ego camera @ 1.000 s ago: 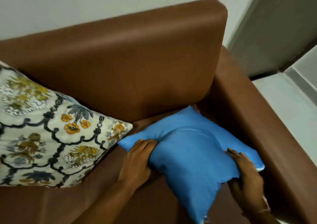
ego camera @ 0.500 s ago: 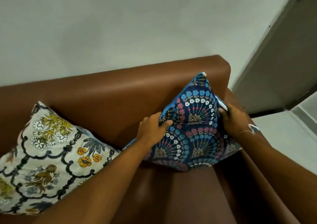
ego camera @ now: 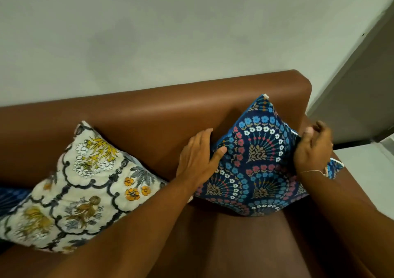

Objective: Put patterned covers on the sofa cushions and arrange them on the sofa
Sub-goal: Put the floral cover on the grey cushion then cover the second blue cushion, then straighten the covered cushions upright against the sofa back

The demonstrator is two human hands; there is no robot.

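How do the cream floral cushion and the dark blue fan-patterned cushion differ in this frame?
The cream floral cushion has yellow and orange flowers inside dark scalloped lines; the dark blue cushion has fan motifs with blue, red and white flowers. No hand touches the cream one; the left hand and right hand flank the blue one. The cream one sits left, the blue one in the right corner. Both stand on a corner against the brown sofa backrest.

Third cushion cut by left edge — right hand blurred.
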